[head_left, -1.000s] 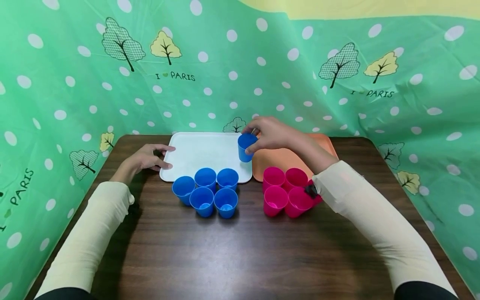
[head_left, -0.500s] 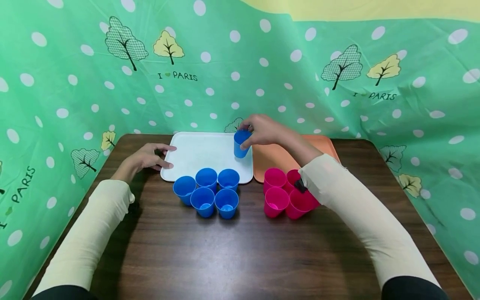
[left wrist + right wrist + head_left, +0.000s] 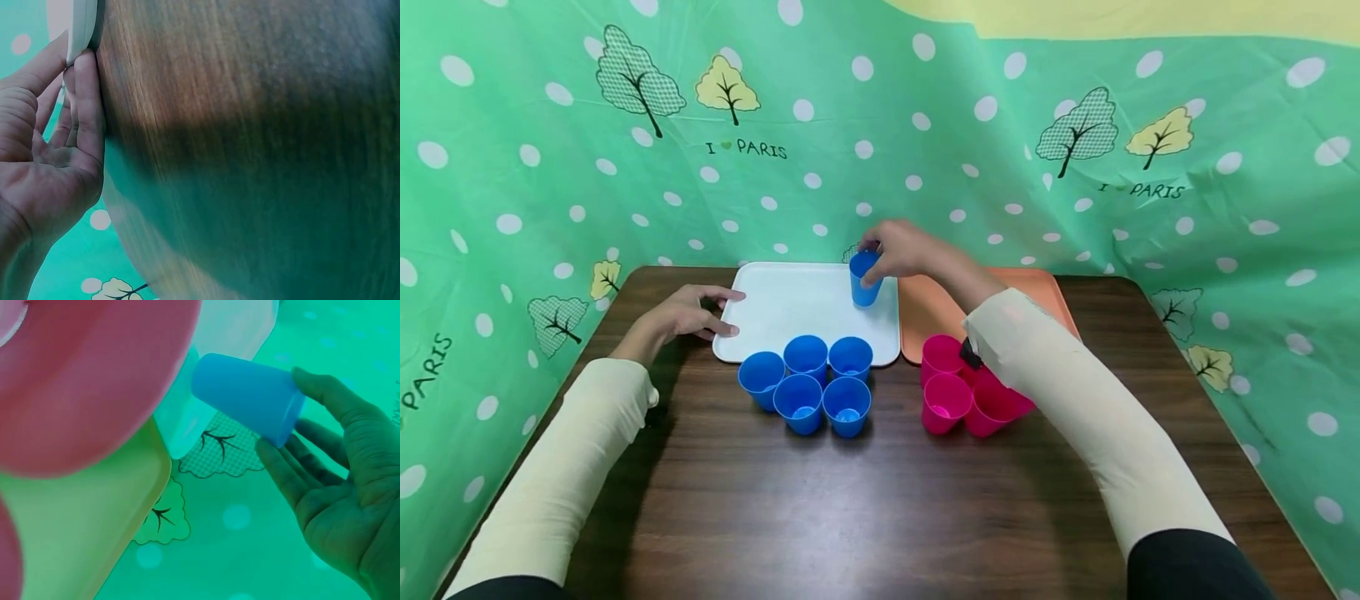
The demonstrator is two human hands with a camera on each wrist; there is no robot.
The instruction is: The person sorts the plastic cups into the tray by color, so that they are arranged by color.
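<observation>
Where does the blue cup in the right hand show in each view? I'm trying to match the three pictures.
Head: blue cup upper centre, over the white tray's far right corner, gripped by the right hand.
Left wrist: not in it.
Right wrist: upper centre, fingers at its rim.
Shared landmark: the white tray.

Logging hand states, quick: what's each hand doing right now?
Left hand: open, fingers touching the white tray's edge.
Right hand: holding a blue cup over that tray.
</observation>
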